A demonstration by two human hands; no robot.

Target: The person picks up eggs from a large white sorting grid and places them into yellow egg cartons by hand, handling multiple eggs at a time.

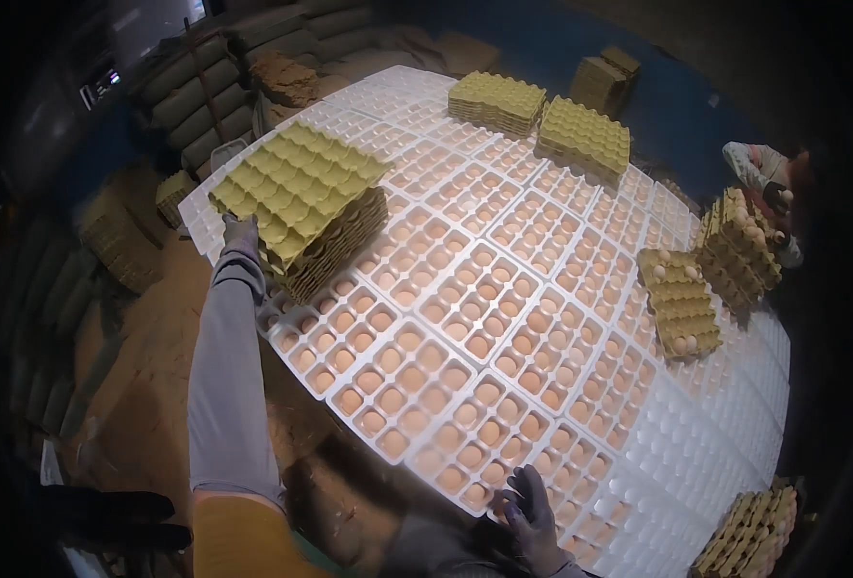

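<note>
My left hand (240, 233), in a grey glove, grips the near left corner of a yellow-green pulp egg tray (300, 184). This tray sits slightly askew on top of a stack of similar trays (343, 249), at the left edge of the table. Below at the front, my gloved right hand (533, 509) has its fingers apart and holds nothing. It hovers over or beside the near edge of the clear plastic egg trays (484, 300), whose compartments hold light brown eggs. From this angle I cannot tell whether it touches them.
Two pulp-tray stacks (497, 101) (584, 137) stand at the far side. On the right, a pulp tray (679, 303) carries a few eggs beside a taller stack (737, 246), near another person (766, 170). White plastic trays (693, 433) cover the right front. Filled sacks (202, 101) line the left.
</note>
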